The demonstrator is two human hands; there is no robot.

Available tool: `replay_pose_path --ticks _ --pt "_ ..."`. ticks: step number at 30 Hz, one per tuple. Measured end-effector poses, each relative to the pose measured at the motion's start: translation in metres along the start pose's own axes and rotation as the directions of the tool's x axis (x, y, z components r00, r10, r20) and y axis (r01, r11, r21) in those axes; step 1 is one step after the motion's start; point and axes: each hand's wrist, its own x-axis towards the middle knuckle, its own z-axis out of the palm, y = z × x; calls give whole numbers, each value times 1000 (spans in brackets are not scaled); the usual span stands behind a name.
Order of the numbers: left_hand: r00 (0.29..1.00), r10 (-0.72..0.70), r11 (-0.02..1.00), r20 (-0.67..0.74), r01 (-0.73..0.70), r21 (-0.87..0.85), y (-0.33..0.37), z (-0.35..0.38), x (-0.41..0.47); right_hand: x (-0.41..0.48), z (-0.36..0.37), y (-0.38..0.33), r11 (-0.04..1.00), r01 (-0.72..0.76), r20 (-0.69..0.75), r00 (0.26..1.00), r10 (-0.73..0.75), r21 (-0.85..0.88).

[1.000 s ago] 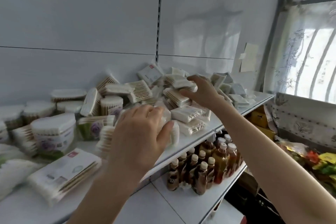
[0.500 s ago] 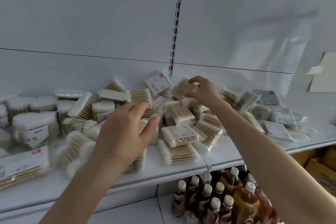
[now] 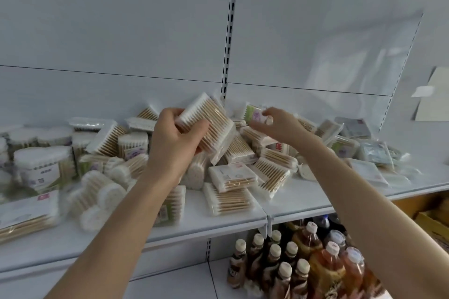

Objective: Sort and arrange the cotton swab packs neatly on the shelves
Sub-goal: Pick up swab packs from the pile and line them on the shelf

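The swab pack (image 3: 209, 121) in the left hand (image 3: 175, 143) shows tan sticks banded by white cotton tips; the small pack (image 3: 252, 114) in the right hand (image 3: 279, 126) carries a green and lilac label. The shelf (image 3: 194, 221) is white, its upright (image 3: 229, 31) dotted with black slots. The bottles (image 3: 320, 272) below are brown and amber with cream caps

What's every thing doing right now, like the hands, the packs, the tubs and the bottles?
Left hand, gripping a flat pack above the pile.
Right hand, holding a green pack by its edge.
Pile, jumbled, packs tilted and overlapping on the shelf.
Tubs, standing upright.
Bottles, upright, capped, on the lower shelf.
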Motion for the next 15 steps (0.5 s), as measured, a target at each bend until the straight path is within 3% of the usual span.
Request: replay_pose_path --ticks 3,6,8,10,12,15 --pt "1000 18 999 -9 -19 -36 0 -7 0 3 14 18 996 -93 118 989 94 -15" --pt "998 22 997 -53 -26 -75 2 -12 2 2 9 10 988 -68 -76 994 79 138" --pt "995 -38 989 -91 24 -149 3 -12 6 -6 -2 -6 930 42 -121 993 2 365" --pt "986 -154 949 -70 128 -289 6 -11 10 -21 -8 -33 825 152 -64 988 -140 544" --pt "969 -243 867 49 239 -436 12 -10 11 -34 -2 -60 814 246 -22 961 -276 526" --pt "975 -188 905 117 218 -365 14 -12 9 -40 11 -82 784 314 56 913 -405 536"
